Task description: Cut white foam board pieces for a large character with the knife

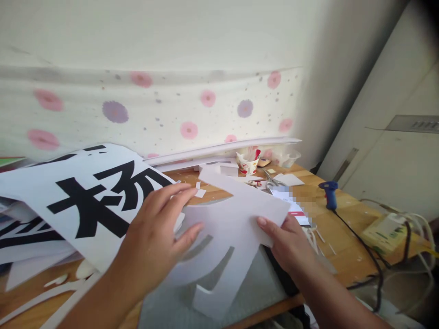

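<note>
A white cut-out board (240, 214) with curved slots is tilted up above a grey-green mat (161, 308). My right hand (288, 240) grips its right edge, thumb on top and fingers underneath. My left hand (161, 224) hovers at the board's left side, thumb and fingers apart; I cannot tell whether it touches the board. Left of that hand lies a white sheet (55, 176) printed with a large black character. Small white scraps (200, 193) are on the wooden table (353, 237) beyond my left fingertips.
A blue glue gun (330, 195) trails a dark cable at the right, near a pale yellow box (384, 232) with cords. Farther back are scissors (272, 180), a patterned paper cup (247, 163) and a partly blurred printed card (291, 205). Curved white strips (44, 297) lie at lower left.
</note>
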{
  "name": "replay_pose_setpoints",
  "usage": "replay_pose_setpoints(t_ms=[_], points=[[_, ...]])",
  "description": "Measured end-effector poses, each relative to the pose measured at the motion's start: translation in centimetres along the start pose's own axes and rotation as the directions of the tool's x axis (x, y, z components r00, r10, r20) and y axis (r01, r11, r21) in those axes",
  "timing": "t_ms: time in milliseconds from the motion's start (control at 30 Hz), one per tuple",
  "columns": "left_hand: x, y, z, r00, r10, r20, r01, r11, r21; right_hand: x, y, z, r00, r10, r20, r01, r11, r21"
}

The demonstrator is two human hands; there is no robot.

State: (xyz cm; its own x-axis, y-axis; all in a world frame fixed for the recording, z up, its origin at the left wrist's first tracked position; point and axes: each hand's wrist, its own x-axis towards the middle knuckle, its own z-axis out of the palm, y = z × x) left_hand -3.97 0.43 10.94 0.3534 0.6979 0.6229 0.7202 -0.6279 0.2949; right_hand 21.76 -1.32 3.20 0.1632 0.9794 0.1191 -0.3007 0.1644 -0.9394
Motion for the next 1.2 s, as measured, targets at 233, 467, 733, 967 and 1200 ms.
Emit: replay_pose_setpoints(t_ms=[233,467,733,967,1200], points=[[4.6,0.4,-0.9,0.783,-0.128,0.609,0.257,0.958,-0.129,1.6,-4.0,2.6,0.953,-0.109,0.281,0.113,0.994,0.003],[2.7,-0.4,-0.3,0.733,-0.12,0.67,0.563,0.659,-0.498,2.1,-4.9,3.4,0.914,-0.066,0.399,0.049,0.997,0.052],[2.6,-1.3,-0.7,0.706,-0.12,0.698,0.627,0.564,-0.537,2.8,-5.1,4.9,0.932,0.033,0.362,-0.085,0.988,0.131],[2.8,-2.6,-0.6,0.709,-0.059,0.702,0.585,0.606,-0.54,3.5,-5.1,5.4,0.933,0.063,0.354,-0.122,0.982,0.146],[3.1,-4.8,0.5,0.658,-0.102,0.746,0.612,0.65,-0.45,4.9,-3.2,6.3,0.958,0.085,0.273,-0.116,0.988,0.1]])
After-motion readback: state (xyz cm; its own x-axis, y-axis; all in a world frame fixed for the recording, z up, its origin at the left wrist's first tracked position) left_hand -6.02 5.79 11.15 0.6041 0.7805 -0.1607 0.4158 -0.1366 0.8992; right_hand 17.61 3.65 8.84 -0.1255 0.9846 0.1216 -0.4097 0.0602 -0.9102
